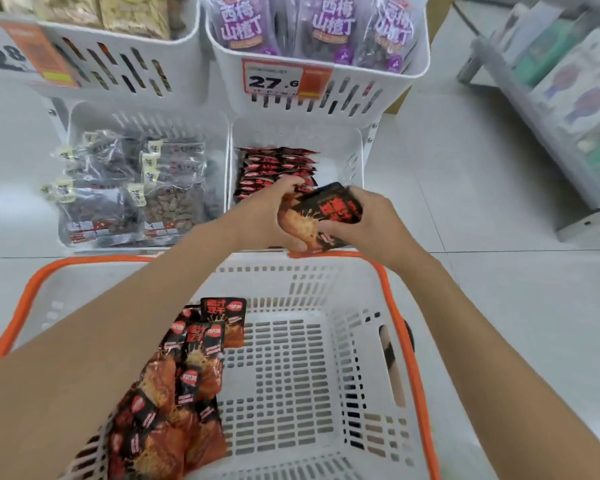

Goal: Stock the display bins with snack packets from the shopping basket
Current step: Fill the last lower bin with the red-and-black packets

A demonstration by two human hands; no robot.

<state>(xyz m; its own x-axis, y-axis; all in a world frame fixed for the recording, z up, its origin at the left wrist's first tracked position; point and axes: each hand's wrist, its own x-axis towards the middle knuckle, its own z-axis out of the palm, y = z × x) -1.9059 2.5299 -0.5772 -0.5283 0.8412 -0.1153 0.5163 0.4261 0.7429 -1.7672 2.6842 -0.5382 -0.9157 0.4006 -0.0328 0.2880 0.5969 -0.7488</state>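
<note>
Nearest, some packets [187,375] are left at the left side of the basket [309,275]. Above its far rim a small stack [326,213] is gripped from both sides, the left hand [267,216] and right hand [361,220] being curled round it. Behind, a row [274,164] is seen in the bin [343,140].

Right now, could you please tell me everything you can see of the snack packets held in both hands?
The held packets are what looks like a small stack of glossy black foil-looking sachets with red lettering and an orange-brown food picture, tilted. The left-hand grip curls round their left side; the right-hand grip holds their right edge. They sit above the front of the lower right bin, which holds rows of matching packets, just beyond the shopping basket's orange rim.
</note>
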